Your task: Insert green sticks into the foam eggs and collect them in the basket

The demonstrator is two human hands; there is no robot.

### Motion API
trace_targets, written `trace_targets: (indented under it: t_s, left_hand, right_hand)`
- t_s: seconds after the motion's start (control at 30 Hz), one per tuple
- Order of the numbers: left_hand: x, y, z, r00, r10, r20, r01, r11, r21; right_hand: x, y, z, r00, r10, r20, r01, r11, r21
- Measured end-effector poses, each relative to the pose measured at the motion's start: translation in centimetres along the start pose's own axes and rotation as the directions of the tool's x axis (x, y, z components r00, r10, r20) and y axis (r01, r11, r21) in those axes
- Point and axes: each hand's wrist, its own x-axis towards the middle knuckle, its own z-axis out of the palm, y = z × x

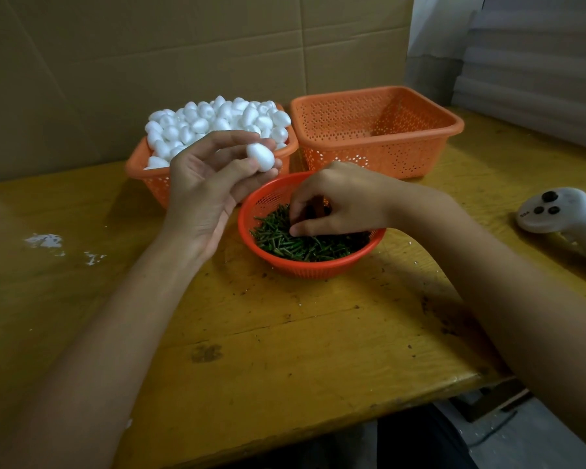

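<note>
**Left hand point(203, 184) pinching a white foam egg point(260, 157), right hand point(339, 201) in the thin green sticks point(285, 243)**

The left hand is holding the white foam egg between thumb and fingertips, raised above the yellow wooden table point(285, 350). The right hand is reaching, fingers curled downward, into the thin green sticks filling the round red mesh basket point(313, 269) at the table's middle; whether it is pinching a stick cannot be told. Along the far edge, an orange perforated plastic basket point(149, 181) heaped with loose white foam eggs point(217, 120) is sitting just beside a second orange perforated basket point(379, 157). A white handheld controller point(562, 214) is lying near the right edge.
</note>
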Motion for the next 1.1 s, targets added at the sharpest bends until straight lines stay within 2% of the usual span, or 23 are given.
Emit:
trace_targets:
  t_s: [0.1,0.57,0.8,1.0,1.1]
  left_hand:
    - [-0.18,-0.09,0.01,0.999,0.021,0.035,-0.022,0.999,0.027]
    - [-0.32,-0.21,0.39,0.994,0.111,0.022,-0.113,0.971,0.211]
    - [-0.22,-0.34,0.28,0.996,0.093,-0.012,-0.088,0.97,0.228]
    - [-0.1,-0.29,0.1,0.999,0.05,0.005,-0.05,0.989,0.136]
    - [-0.12,-0.27,0.09,0.999,0.05,-0.001,-0.049,0.989,0.143]
  right_hand:
    - [0.0,0.08,0.08,1.0,0.002,-0.002,-0.002,1.0,0.001]
    - [-0.01,0.06,0.02,1.0,0.003,0.0,-0.003,1.0,0.0]
    - [-0.06,-0.05,0.01,1.0,0.008,0.006,-0.008,1.0,-0.002]
    - [-0.06,-0.04,-0.1,1.0,0.012,0.013,-0.012,1.0,-0.003]
    - [-0.03,-0.09,-0.06,1.0,0.011,0.012,-0.011,1.0,-0.001]
